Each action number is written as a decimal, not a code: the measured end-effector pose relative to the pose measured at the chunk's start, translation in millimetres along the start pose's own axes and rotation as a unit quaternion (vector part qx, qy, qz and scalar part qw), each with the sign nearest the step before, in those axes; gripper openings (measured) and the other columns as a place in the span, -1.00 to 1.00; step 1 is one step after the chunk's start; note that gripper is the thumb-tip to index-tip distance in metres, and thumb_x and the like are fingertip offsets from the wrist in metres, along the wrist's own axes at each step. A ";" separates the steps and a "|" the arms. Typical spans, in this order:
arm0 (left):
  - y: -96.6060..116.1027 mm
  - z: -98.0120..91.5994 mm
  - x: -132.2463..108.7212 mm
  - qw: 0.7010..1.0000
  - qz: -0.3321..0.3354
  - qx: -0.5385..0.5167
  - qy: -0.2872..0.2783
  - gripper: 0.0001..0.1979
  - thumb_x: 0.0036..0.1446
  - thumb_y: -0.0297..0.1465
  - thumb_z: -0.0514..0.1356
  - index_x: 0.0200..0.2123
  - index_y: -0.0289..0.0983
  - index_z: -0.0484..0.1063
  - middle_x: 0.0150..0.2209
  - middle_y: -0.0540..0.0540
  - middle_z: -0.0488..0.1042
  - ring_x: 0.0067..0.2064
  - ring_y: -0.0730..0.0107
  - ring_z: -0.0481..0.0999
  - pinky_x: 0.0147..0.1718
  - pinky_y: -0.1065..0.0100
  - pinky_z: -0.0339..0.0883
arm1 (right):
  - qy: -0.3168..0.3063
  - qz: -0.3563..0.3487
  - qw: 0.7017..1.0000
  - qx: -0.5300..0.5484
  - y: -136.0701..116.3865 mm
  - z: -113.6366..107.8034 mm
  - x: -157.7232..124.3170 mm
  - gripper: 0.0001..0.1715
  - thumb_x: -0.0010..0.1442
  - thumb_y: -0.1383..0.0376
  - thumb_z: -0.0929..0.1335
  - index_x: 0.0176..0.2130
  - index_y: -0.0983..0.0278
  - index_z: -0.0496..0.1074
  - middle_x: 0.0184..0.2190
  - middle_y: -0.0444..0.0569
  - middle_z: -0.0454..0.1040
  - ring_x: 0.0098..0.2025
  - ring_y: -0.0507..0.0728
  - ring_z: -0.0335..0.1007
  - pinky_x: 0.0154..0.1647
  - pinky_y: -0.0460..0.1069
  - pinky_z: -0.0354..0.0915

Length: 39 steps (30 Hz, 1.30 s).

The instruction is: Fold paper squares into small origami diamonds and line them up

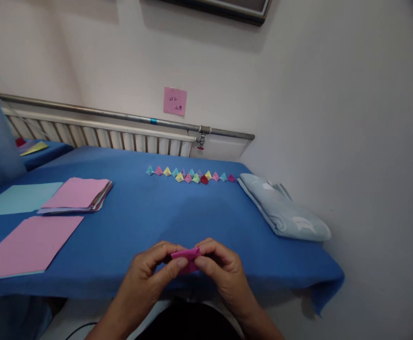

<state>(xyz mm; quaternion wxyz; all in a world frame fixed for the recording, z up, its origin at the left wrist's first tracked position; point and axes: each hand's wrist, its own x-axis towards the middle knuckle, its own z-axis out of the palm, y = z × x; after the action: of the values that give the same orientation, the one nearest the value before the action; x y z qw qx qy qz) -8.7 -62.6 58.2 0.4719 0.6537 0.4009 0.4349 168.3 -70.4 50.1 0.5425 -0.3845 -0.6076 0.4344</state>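
Observation:
A small folded magenta paper [189, 255] is held above the near edge of the blue-covered table [132, 226]. My left hand [153, 269] pinches its left side between thumb and fingers. On the paper's right side, my right hand [224, 267] grips it the same way, the thumb in front. Part of the paper is hidden by the thumbs. Toward the back of the table, several small folded paper pieces [196, 178] in yellow, pink, blue, red and purple lie in staggered rows.
At the left lie a stack of coloured paper [77, 192], a light blue sheet [22, 198] and large pink sheets [31, 248]. A folded pale blue cloth [284, 208] sits at the right end. Behind the table are a radiator [121, 140] and pipe.

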 end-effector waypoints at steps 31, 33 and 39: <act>-10.2 4.0 4.1 0.980 -0.168 -0.104 -0.017 -0.73 0.02 -0.21 0.22 -0.58 -0.27 0.44 -0.59 0.09 0.31 -0.47 0.50 0.24 -0.42 0.46 0.12 | -0.009 0.081 0.993 -0.086 -8.7 9.1 5.9 -0.75 0.14 0.23 0.28 -0.52 0.27 0.35 -0.59 -0.21 0.24 -0.50 -0.02 0.13 -0.47 -0.12 0.11; -13.1 7.3 5.0 0.972 -0.186 -0.143 -0.017 -0.71 0.02 -0.20 0.24 -0.59 -0.28 0.42 -0.60 0.10 0.30 -0.49 0.53 0.23 -0.44 0.47 0.11 | 0.005 0.099 0.993 -0.067 -3.2 9.0 6.9 -0.75 0.12 0.22 0.28 -0.53 0.27 0.33 -0.60 -0.22 0.22 -0.51 -0.02 0.11 -0.48 -0.12 0.09; -19.4 13.4 4.3 0.934 -0.284 -0.210 -0.057 -0.68 -0.03 -0.15 0.27 -0.52 -0.30 0.39 -0.59 0.04 0.43 -0.54 0.51 0.37 -0.46 0.44 0.22 | 0.064 0.186 0.980 0.025 17.6 9.6 12.8 -0.78 0.04 0.21 0.31 -0.56 0.26 0.32 -0.64 -0.24 0.17 -0.58 -0.04 0.02 -0.56 -0.13 0.02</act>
<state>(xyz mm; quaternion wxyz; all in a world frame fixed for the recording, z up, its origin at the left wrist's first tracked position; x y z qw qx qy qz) 3.1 -57.7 37.9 0.7243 0.4226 0.4419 0.3186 157.2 -53.7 37.3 0.4993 -0.5044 -0.4781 0.5173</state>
